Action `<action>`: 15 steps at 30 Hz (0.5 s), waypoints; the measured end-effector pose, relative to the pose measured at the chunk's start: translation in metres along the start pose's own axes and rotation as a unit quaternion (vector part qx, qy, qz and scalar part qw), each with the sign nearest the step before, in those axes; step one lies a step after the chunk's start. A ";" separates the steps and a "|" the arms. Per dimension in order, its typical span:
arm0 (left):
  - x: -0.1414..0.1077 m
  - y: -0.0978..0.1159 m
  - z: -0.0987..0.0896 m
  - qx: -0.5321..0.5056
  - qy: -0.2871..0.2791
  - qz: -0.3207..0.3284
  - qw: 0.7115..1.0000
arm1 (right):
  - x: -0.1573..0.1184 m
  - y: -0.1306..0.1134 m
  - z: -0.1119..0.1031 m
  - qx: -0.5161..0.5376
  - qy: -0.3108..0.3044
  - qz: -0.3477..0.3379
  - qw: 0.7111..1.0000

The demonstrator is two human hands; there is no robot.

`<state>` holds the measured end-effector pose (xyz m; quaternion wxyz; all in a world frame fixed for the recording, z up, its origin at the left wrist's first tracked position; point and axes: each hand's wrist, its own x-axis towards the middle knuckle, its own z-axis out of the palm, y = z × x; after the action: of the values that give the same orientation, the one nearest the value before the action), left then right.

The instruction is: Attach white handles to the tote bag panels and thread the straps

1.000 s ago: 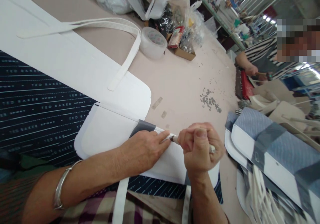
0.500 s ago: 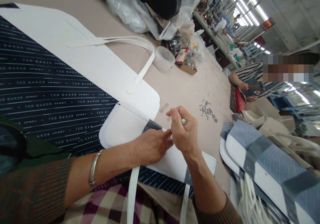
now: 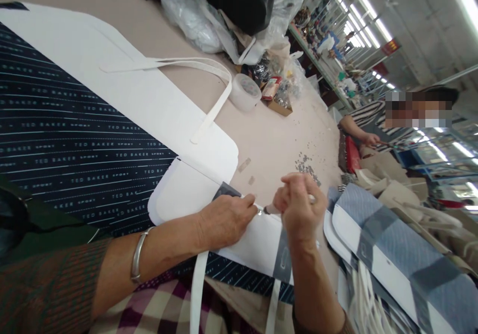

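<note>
A white panel (image 3: pixel 242 244) with grey straps lies in front of me, joined to a navy striped sheet (image 3: pixel 93 140) with pale lettering. My left hand (image 3: pixel 227 219) is closed, thumb and forefinger pinching the panel's far edge. Just right of those fingertips sits a small shiny metal piece (image 3: pixel 260 212). Curled into a fist, my right hand (image 3: pixel 302 204) grips a slim tool (image 3: pixel 272 209) with a dark tip; its tip points left, close to the metal piece. Most of the tool is hidden in the fist. White straps (image 3: pixel 198 289) hang toward my lap.
A roll of clear tape (image 3: pixel 244 91) stands near a small cardboard box (image 3: pixel 280 104) and plastic bags (image 3: pixel 190 20). Small metal bits (image 3: pixel 306 167) lie scattered on the table. To the right are stacked grey-and-white panels (image 3: pixel 396 254). Across from me sits a person in striped sleeves (image 3: pixel 368 117).
My right hand has moved right, away from my left fingertips, uncovering the tool's dark tip and the small metal piece. The left hand stays almost in place.
</note>
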<state>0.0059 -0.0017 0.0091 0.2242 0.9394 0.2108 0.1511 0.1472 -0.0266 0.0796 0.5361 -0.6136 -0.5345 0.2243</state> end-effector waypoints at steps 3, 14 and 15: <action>0.001 0.002 -0.001 0.023 0.020 -0.014 0.999 | -0.002 0.007 -0.005 0.094 0.094 -0.007 0.991; 0.003 0.004 -0.007 0.040 0.003 -0.028 0.999 | -0.073 -0.006 -0.073 -0.394 -0.175 0.222 0.875; 0.003 0.005 -0.008 0.039 0.003 -0.029 0.999 | -0.094 -0.008 -0.082 -0.440 -0.197 0.233 0.845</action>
<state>0.0071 -0.0014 0.0183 0.1910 0.9405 0.2442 0.1392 0.1831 -0.1461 0.0851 0.0256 -0.8344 -0.5129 0.2003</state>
